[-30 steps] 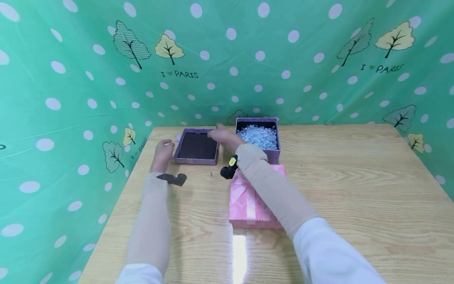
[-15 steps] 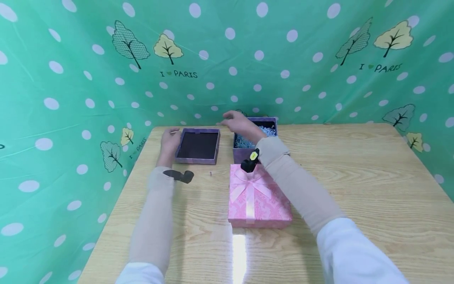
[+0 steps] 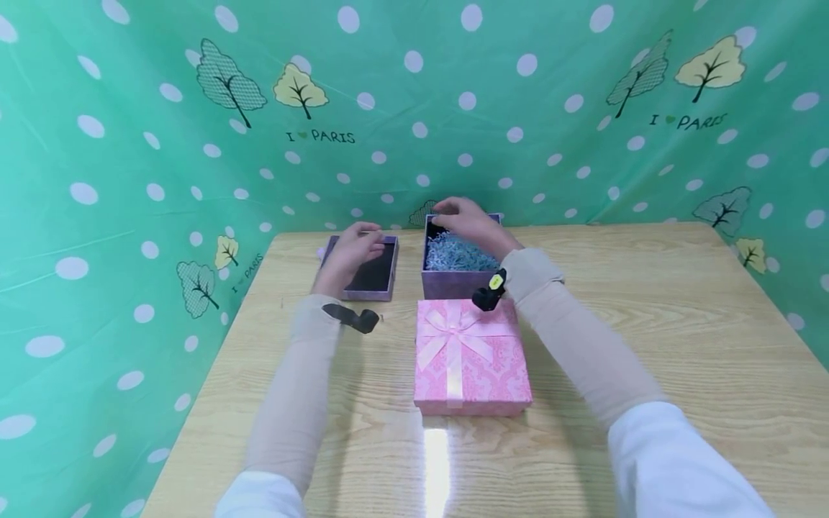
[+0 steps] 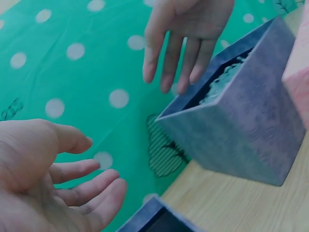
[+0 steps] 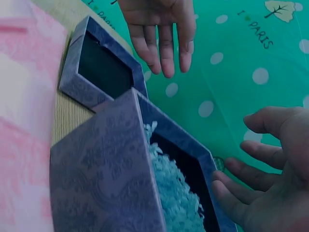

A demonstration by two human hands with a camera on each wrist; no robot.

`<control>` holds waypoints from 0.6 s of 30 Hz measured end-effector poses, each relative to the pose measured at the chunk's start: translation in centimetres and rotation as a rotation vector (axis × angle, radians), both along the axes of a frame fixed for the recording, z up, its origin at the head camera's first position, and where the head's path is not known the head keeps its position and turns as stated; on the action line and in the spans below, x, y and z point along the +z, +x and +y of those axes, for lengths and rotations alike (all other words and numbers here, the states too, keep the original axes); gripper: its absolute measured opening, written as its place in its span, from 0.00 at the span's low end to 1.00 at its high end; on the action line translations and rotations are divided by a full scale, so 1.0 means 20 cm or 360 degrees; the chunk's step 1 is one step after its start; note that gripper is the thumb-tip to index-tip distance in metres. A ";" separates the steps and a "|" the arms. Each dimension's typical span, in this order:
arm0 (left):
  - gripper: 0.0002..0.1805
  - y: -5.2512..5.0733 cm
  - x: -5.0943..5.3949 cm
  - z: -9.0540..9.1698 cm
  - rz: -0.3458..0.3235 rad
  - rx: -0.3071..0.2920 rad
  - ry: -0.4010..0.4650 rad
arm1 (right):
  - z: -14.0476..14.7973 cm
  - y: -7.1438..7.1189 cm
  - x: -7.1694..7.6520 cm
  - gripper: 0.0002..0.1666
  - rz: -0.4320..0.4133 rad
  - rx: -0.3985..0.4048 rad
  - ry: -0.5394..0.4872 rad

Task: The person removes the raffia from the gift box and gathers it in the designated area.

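Observation:
My left hand (image 3: 352,255) hovers over the purple box lid (image 3: 369,294), its fingers loosely bent with nothing in them. The lid lies with its black inside facing up. My right hand (image 3: 476,226) is above the open purple box (image 3: 460,285), fingers relaxed and holding nothing. Blue shredded paper (image 5: 176,193) fills the lower part of that box. In the left wrist view both palms face the space between them, apart from the box walls. In front of the purple box sits a closed pink gift box (image 3: 476,370) with a ribbon bow (image 3: 453,331).
All of it stands on a light wooden table (image 3: 615,324). A green polka-dot cloth (image 3: 414,108) hangs behind and along the left side. A tiny dark scrap lies near the lid.
My left hand has moved right, from the lid's left side to above it. My right hand has left the lid's right edge and moved right, over the purple box.

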State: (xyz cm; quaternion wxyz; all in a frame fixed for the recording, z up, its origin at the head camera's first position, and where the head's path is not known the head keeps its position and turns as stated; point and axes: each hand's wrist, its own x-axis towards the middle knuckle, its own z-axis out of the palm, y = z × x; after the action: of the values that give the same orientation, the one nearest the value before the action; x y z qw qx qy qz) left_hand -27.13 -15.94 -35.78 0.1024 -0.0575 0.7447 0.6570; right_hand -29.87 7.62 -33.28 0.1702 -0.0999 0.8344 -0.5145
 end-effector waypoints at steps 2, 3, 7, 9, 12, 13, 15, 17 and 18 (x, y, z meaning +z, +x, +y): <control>0.23 0.00 0.00 0.04 -0.0012 -0.0065 -0.0018 | 0.03 0.00 0.00 0.28 0.0015 -0.0009 0.0034; 0.22 0.00 0.00 0.05 -0.0018 -0.0095 -0.0042 | 0.04 -0.01 -0.01 0.29 0.0016 -0.0011 0.0043; 0.22 -0.01 -0.02 0.11 -0.0034 -0.0203 -0.0141 | 0.09 0.00 -0.01 0.30 0.0026 -0.0004 0.0098; 0.23 -0.01 -0.03 0.14 -0.0043 -0.0256 -0.0171 | 0.10 0.00 -0.01 0.31 0.0019 0.0000 0.0127; 0.24 -0.01 -0.05 0.17 -0.0056 -0.0322 -0.0175 | 0.12 0.00 -0.02 0.32 0.0010 0.0005 0.0196; 0.24 -0.01 -0.05 0.18 -0.0062 -0.0338 -0.0161 | 0.12 0.01 -0.02 0.32 0.0007 0.0004 0.0212; 0.23 -0.01 -0.06 0.21 -0.0078 -0.0355 -0.0145 | 0.13 0.01 -0.03 0.32 0.0002 0.0012 0.0247; 0.22 -0.01 -0.06 0.22 -0.0091 -0.0367 -0.0148 | 0.13 0.01 -0.04 0.33 -0.0016 0.0031 0.0274; 0.21 -0.01 -0.07 0.23 -0.0094 -0.0373 -0.0162 | 0.13 0.01 -0.04 0.34 -0.0025 0.0044 0.0288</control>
State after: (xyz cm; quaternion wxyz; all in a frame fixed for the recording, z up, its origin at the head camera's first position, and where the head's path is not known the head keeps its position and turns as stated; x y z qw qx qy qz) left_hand -27.35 -11.34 -37.13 0.1972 0.0054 0.7753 0.6000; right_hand -29.74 10.25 -34.14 0.1922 -0.0916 0.8747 -0.4355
